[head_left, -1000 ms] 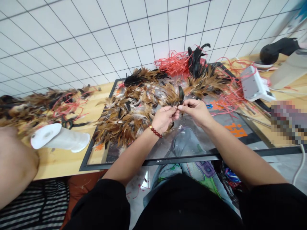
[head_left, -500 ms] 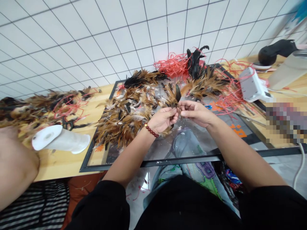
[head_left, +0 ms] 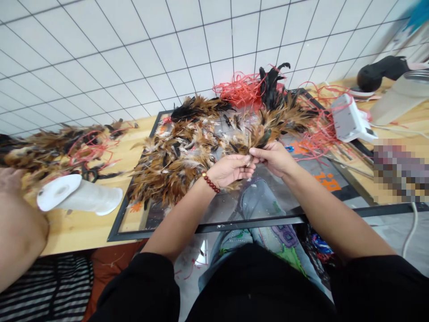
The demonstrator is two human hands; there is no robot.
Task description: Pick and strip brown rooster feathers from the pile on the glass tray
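A small bunch of brown and black feathers fans up and to the right from my fingertips. My right hand pinches it near its lower end, thumb towards me. My left hand, with a dark red bead bracelet at the wrist, meets the right fingertips there; its thumb and fingers close on the quill ends, which are mostly hidden. Just left of my hands spreads a large heap of brown feathers. Behind them lie a longer brown feather bundle and upright black feathers.
A clear, dark-framed panel lies beneath my hands. Red plastic strings are heaped by the tiled wall. To the left are a white spool, black scissors and another person's arm. A white box stands right.
The feather bunch has tilted from upright towards the right. My right hand has turned and closed in, and the fingertips of both hands now meet at its base. The other person's hand has come into view.
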